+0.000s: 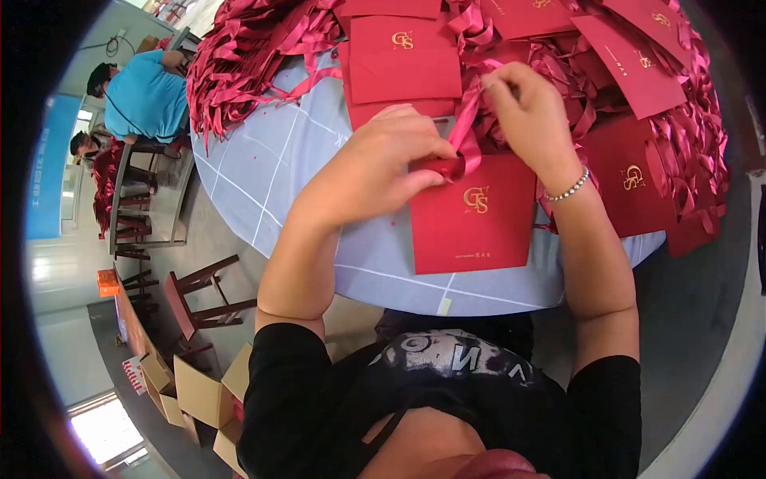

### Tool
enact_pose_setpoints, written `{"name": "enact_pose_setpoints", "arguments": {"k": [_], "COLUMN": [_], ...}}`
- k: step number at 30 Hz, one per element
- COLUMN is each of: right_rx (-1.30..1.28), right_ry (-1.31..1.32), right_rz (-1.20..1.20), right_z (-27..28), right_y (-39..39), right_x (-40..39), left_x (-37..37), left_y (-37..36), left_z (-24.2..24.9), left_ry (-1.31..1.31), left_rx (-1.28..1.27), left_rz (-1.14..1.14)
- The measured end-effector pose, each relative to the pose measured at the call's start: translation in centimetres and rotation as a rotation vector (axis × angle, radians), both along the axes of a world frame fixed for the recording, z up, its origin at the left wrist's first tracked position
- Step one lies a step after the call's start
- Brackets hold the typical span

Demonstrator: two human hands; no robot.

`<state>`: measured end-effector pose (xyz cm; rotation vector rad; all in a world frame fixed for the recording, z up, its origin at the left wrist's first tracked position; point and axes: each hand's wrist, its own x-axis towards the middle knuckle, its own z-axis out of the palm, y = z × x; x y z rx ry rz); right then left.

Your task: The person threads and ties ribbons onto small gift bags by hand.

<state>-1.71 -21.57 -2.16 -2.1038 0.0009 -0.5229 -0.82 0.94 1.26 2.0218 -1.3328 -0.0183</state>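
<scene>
A red card bag (476, 219) with a gold emblem lies on the pale blue tablecloth (267, 172) in front of me. At its upper left edge my left hand (387, 160) pinches the pink ribbon (471, 120), thumb and fingers closed on it. The ribbon runs up in a loop between my hands. My right hand (531, 112) holds the upper part of this ribbon between thumb and forefinger, above the bag's right side. More red bags (403, 68) lie just beyond my hands.
Ribboned red bags are heaped at the back left (255, 48) and right (630, 180). Away from the table on the left are a wooden stool (187, 307), open cardboard boxes (199, 391) and a person in a blue shirt (148, 96) at another table.
</scene>
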Motion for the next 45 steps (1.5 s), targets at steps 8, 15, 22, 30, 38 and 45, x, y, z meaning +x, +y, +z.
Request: {"name": "enact_pose_setpoints", "arguments": {"k": [8,15,22,30,38,45], "right_rx": [-0.181,-0.736,-0.796,-0.291,0.289,0.387], "right_ry": [-0.022,-0.212,-0.022,0.216,0.032,-0.002], "right_rz": [0.738,0.537,0.274,0.236,0.71,1.119], "right_z": [3.1,4.3,5.0,6.1,7.5,6.4], "right_y": [0.2,-1.3,-5.0,-7.1,-5.6,-4.6], "right_x": [-2.4,-3.4,-3.4,-3.3,-4.8,-3.9], "left_x": [1.6,2.2,3.5,3.6,3.6,2.3], "left_y": [1.2,2.3,3.7,3.6,2.6,-0.1], "left_z": [-1.1,-1.0,-1.8,-1.1,-3.2,-2.5], "left_ry": [0.223,0.156,0.276,0.36,0.653,0.524], "left_rx": [0.01,0.18,0.403,0.42,-0.076,0.184], "left_rz": [0.106,0.155,0.168,0.116,0.126,0.213]}}
